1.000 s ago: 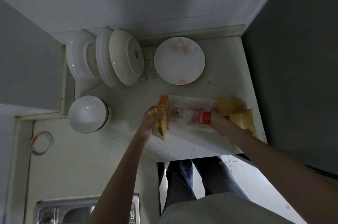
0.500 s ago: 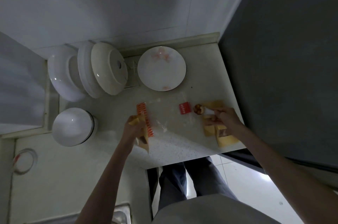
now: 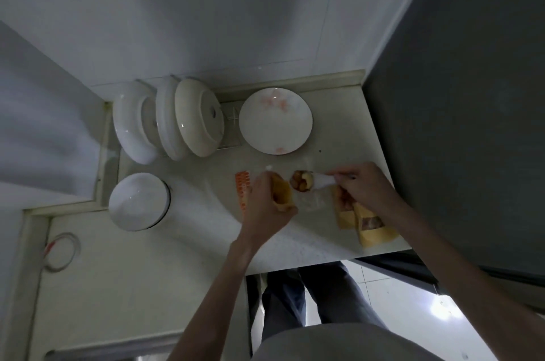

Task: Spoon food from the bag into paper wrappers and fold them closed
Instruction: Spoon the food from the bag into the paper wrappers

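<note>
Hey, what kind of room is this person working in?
Most likely a small home kitchen. Washed dishes stand on edge in a rack on a pale counter, a floral plate lies beside them, and the corner of a metal sink shows at the bottom edge.

Dim kitchen: pale countertop (image 3: 153,266) against white wall (image 3: 206,21), tiled floor (image 3: 413,301).

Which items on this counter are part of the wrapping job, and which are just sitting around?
In the job: left hand holding an open paper wrapper; right hand holding a spoon loaded with food; clear bag; filled wrappers.

Lying about: flowered plate; racked dishes; upturned bowl.
</note>
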`<action>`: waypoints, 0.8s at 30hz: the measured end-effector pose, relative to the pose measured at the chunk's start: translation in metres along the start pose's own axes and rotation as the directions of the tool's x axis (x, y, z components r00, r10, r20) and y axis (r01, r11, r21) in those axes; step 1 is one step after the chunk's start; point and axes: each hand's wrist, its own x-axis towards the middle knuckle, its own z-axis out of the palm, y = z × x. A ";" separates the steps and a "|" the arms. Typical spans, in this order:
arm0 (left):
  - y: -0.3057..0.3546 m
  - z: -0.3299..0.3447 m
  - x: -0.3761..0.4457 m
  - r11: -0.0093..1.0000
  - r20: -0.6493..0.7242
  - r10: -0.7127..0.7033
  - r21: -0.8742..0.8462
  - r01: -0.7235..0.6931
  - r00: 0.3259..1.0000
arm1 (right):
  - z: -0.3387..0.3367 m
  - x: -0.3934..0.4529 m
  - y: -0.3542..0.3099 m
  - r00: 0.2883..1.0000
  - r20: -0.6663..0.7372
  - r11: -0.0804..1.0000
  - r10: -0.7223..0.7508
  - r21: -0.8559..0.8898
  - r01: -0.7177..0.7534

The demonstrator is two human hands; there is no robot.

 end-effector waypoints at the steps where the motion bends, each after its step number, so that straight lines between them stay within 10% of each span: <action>1: 0.004 0.000 0.000 1.000 -0.012 0.020 0.023 -0.019 1.000 | 0.005 -0.003 -0.009 1.000 0.001 0.999 -0.027 -0.044 0.027; 7: 0.014 -0.004 -0.002 0.997 -0.051 0.045 0.068 -0.041 0.998 | 0.023 -0.026 -0.049 0.942 0.123 0.763 -0.311 -0.559 0.325; 12: 0.012 -0.009 -0.010 0.999 -0.084 0.047 -0.017 -0.049 0.995 | 0.026 -0.032 -0.054 0.873 0.216 0.589 -0.438 -0.664 0.460; 17: 0.009 -0.009 -0.016 1.000 -0.070 0.004 -0.020 -0.005 0.998 | 0.029 -0.030 -0.040 0.850 0.180 0.639 -0.495 -0.588 0.496; 24: -0.033 -0.018 -0.019 0.904 0.043 -0.345 -0.253 0.345 0.938 | 0.007 0.010 0.009 0.918 -0.222 0.898 -0.328 -0.375 0.230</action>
